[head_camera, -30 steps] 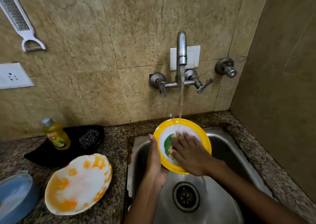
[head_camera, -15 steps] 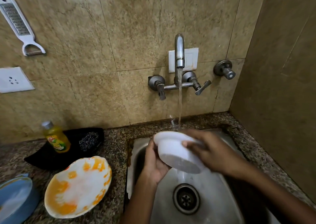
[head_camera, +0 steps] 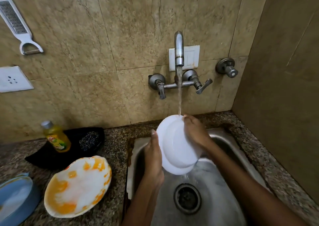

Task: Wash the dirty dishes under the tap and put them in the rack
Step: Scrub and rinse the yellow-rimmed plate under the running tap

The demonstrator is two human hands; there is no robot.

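Observation:
A bowl (head_camera: 176,148) hangs over the steel sink (head_camera: 224,182) with its white underside turned toward me and its top rim under the stream from the wall tap (head_camera: 179,53). My left hand (head_camera: 153,158) grips the bowl's left edge, thumb up along the rim. On the bowl's right side my right hand (head_camera: 195,132) lies against it, fingertips at the rim where the water lands. A white plate smeared with orange food (head_camera: 77,186) lies on the granite counter to the left of the sink. No rack is in view.
A yellow dish-soap bottle (head_camera: 56,136) and a steel scrubber (head_camera: 88,139) sit on a black tray (head_camera: 43,156) behind the dirty plate. A blue container (head_camera: 15,201) is at the far left edge. A grater (head_camera: 16,23) hangs on the tiled wall. The side wall closes in on the right.
The bowl has been flipped from its yellow-rimmed inside facing me to its white underside, then raised upright under the stream. My right hand moved from rubbing the inside to the bowl's right rim.

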